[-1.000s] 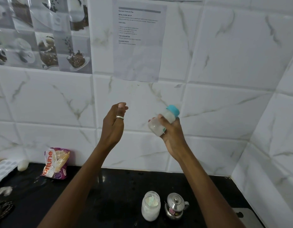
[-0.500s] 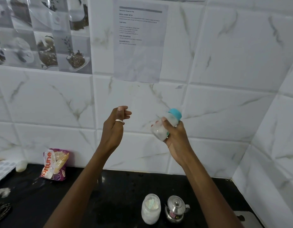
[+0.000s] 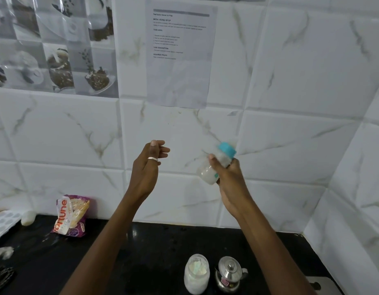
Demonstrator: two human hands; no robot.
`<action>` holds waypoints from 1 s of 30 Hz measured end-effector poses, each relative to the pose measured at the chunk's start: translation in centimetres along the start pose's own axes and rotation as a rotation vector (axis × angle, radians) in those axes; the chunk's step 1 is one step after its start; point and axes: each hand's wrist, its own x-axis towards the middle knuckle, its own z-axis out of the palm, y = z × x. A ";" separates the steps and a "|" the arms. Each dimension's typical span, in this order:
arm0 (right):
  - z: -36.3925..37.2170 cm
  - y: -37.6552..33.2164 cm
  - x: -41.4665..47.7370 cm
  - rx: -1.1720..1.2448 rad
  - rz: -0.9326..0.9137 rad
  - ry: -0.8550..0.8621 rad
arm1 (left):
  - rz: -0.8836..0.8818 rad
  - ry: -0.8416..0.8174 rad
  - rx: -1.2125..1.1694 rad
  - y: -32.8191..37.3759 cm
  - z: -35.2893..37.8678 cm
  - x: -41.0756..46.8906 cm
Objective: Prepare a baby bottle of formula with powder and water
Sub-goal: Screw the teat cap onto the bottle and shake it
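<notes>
My right hand (image 3: pixel 231 177) grips a small baby bottle (image 3: pixel 208 174) with a teal cap (image 3: pixel 226 150), held tilted in the air in front of the tiled wall, cap up and to the right. White liquid fills its lower part, and the bottle is motion-blurred. My left hand (image 3: pixel 147 169) hangs raised to the left of it, empty, fingers loosely extended, a ring on one finger. On the black counter (image 3: pixel 141 252) below stand a glass jar of white powder (image 3: pixel 196 274) and a small steel kettle (image 3: pixel 229 273).
A purple and orange food packet (image 3: pixel 70 216) leans against the wall at left. A white tray (image 3: pixel 2 222) and scraps lie at the far left edge. A printed sheet (image 3: pixel 180 52) hangs on the wall. The tiled side wall closes the right.
The bottle in my right hand has shifted slightly down and tilted, blurred as it shakes. My left hand has stayed raised, its fingers spreading a little.
</notes>
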 end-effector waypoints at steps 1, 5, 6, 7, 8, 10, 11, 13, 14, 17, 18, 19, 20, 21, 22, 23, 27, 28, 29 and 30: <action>-0.1 -0.2 0.1 0.002 -0.013 0.014 | -0.004 -0.005 0.002 -0.1 0.1 -0.1; -0.2 0.2 -0.5 -0.165 0.035 -0.218 | -0.007 -0.012 0.003 -0.4 0.2 -0.1; -0.2 0.0 -0.6 -0.101 0.030 -0.195 | -0.009 -0.012 0.001 -0.4 0.3 0.0; -0.2 -0.1 -0.4 -0.008 0.023 -0.145 | -0.008 -0.014 0.003 -0.4 0.4 0.0; -0.3 -0.2 -0.3 0.050 0.010 -0.097 | -0.007 -0.018 0.007 -0.4 0.4 -0.1; 0.2 -0.4 -0.5 0.005 0.011 -0.126 | -0.006 -0.016 0.009 -0.2 0.4 -0.2; 0.4 -0.2 -0.7 -0.071 0.027 -0.182 | -0.003 -0.012 0.007 -0.2 0.3 -0.2; 0.2 0.1 -0.7 -0.081 0.027 -0.225 | 0.007 -0.005 0.004 0.0 0.3 -0.1; 0.0 0.0 -0.5 -0.007 0.014 -0.187 | 0.009 -0.004 0.002 0.0 0.3 -0.2; -0.2 -0.4 -0.1 0.088 -0.033 -0.087 | 0.007 -0.008 0.011 0.0 0.1 -0.3; 0.0 -0.5 -0.4 0.026 -0.020 -0.135 | 0.005 -0.007 0.015 0.0 0.0 -0.4; 0.0 -0.3 -0.5 -0.044 0.007 -0.207 | 0.005 -0.005 0.015 -0.1 0.0 -0.3; 0.1 -0.1 -0.6 -0.075 0.023 -0.264 | 0.005 -0.002 0.013 -0.1 -0.1 -0.3; 0.1 0.0 -0.6 -0.059 0.016 -0.268 | 0.004 -0.001 0.009 -0.2 -0.1 -0.2; 0.1 -0.1 -0.6 0.012 0.007 -0.220 | 0.003 -0.002 0.006 -0.1 -0.1 -0.3; 0.0 -0.1 -0.4 0.085 -0.008 -0.148 | 0.002 -0.004 0.006 -0.1 0.0 -0.3; 0.2 -0.2 -0.7 -0.014 0.013 -0.206 | 0.000 -0.003 0.013 -0.1 -0.2 -0.5; 0.1 -0.2 -0.8 -0.041 0.024 -0.243 | 0.002 -0.001 0.014 -0.1 -0.3 -0.5; -0.1 -0.2 -0.6 -0.009 0.016 -0.225 | 0.001 0.000 0.013 -0.1 -0.2 -0.4; -0.3 -0.4 -0.5 0.080 0.009 -0.174 | -0.003 -0.003 0.010 -0.1 -0.2 -0.5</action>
